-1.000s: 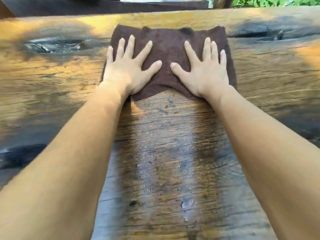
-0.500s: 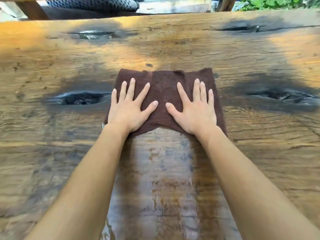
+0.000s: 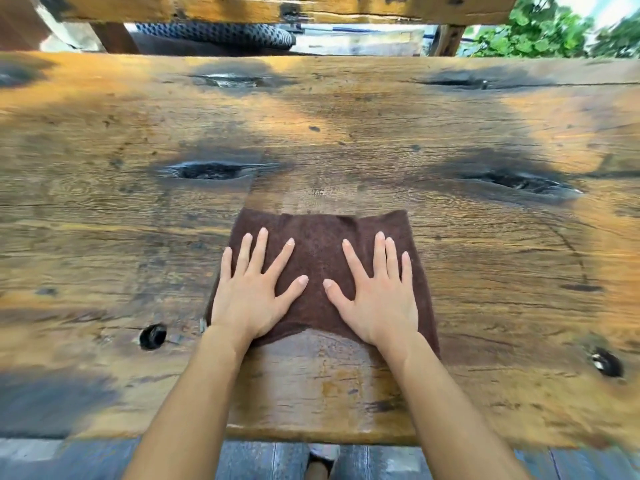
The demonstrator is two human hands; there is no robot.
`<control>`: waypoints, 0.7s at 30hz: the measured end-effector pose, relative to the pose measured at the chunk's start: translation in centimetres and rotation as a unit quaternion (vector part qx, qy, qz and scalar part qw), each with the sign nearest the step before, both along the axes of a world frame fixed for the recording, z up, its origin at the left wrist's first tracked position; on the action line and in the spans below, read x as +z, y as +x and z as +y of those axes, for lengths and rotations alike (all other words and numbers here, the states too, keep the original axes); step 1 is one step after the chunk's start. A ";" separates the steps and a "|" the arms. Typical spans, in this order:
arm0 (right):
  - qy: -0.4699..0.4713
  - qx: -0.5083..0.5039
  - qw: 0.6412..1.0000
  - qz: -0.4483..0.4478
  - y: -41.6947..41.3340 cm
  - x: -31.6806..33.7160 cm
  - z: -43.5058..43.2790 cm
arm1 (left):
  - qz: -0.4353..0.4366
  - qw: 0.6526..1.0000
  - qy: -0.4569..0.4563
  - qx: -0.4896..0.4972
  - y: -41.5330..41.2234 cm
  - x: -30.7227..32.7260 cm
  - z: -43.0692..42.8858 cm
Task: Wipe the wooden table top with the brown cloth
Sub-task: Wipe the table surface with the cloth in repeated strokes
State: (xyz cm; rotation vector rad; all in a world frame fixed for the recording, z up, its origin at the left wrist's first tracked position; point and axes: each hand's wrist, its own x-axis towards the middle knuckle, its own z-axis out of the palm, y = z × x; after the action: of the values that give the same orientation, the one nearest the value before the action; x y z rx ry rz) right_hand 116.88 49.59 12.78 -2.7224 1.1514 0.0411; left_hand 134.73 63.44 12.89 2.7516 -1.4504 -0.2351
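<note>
Cloth slid nearer; left hand covers its corner.

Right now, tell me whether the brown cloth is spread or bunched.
Spread. The brown cloth lies flat on the table top, edges showing, under the flat left hand and right hand.
</note>
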 end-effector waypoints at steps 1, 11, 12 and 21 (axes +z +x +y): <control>-0.002 0.001 1.000 0.003 -0.7 0.1 1.0 | -0.001 1.000 0.003 0.001 -0.7 0.1 1.1; -0.003 0.007 1.000 0.000 -6.3 0.8 9.3 | 0.002 1.000 0.004 -0.007 -6.4 0.8 9.8; -0.004 0.010 1.000 -0.002 -6.8 0.9 10.1 | 0.004 1.000 -0.004 -0.005 -7.1 0.9 10.7; -0.017 -0.004 0.999 -0.045 -10.3 1.0 15.3 | 0.026 0.999 -0.014 0.018 -10.8 1.3 14.9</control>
State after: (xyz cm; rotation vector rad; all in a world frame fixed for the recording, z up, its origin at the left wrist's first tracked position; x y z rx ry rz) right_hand 106.57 64.87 13.83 -2.7191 1.1480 -0.1014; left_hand 123.91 78.37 14.19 2.7262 -1.3789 -0.2798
